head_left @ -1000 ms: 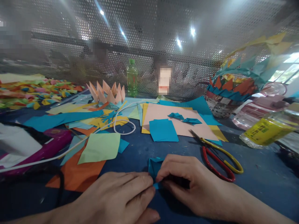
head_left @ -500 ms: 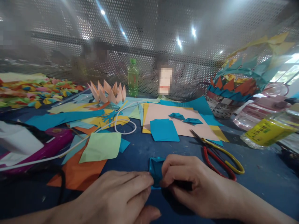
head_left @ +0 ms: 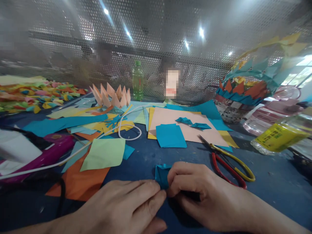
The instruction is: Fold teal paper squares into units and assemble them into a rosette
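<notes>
A small piece of folded blue paper (head_left: 161, 175) lies on the table in front of me, creased along its top edge. My left hand (head_left: 131, 201) presses its lower left part with fingers held together. At its right side, the bent fingers of my right hand (head_left: 192, 188) pinch the paper; the fingertips of both hands almost meet and cover its lower part. Beyond it rests a stack of blue paper squares (head_left: 171, 136). Two folded blue paper pieces (head_left: 201, 125) lie on a pale pink sheet (head_left: 168, 115).
Scissors (head_left: 229, 165) with red and yellow handles lie right of my hands. A purple glue gun (head_left: 52, 151), white cable (head_left: 73, 157), green paper (head_left: 103, 154) and orange paper (head_left: 80, 182) are left. Bottles (head_left: 278, 138) and a paper basket (head_left: 234, 105) stand right; a person is behind.
My left fingers have slid slightly right and over the lower part of the folded blue paper, covering more of it. My right hand has hardly moved.
</notes>
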`<move>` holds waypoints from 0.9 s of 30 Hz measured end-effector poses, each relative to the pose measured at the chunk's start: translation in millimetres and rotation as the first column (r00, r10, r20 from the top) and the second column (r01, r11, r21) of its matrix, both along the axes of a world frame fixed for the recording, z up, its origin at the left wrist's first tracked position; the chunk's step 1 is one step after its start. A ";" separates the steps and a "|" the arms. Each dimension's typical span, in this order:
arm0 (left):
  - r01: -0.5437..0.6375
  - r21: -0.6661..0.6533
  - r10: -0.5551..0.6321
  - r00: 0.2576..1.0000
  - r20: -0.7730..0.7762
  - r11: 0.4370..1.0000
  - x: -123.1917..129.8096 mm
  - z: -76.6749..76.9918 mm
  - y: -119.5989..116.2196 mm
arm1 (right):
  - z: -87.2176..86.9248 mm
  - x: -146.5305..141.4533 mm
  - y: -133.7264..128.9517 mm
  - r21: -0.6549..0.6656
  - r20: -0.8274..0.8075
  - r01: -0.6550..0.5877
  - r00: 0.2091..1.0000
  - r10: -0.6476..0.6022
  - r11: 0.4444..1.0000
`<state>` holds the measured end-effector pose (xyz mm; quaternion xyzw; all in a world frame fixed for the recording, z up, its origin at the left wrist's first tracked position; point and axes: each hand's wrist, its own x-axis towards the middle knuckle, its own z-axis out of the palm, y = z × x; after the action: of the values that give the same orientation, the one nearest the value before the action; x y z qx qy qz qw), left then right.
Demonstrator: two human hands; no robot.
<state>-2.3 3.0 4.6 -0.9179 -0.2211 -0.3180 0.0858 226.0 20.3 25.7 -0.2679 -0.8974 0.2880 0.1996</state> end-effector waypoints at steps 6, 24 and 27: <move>-0.016 -0.014 0.015 1.000 -0.023 1.000 1.3 -5.7 1.9 | 0.0 1.7 -0.4 0.017 0.005 -0.007 1.000 0.007 1.000; -0.022 0.018 0.022 1.000 -0.011 1.000 -0.5 -13.4 -0.8 | -3.9 6.9 1.4 0.338 0.162 -0.113 0.985 0.061 0.934; -0.056 0.027 0.056 0.998 0.001 0.998 -0.6 -14.6 -1.7 | -2.6 6.7 0.2 0.370 0.200 -0.116 0.979 0.042 0.922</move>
<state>-2.9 1.3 -10.0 -0.9099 -0.2426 -0.3188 0.1072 232.7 20.5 23.1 -0.2137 -0.9611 0.0901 0.1501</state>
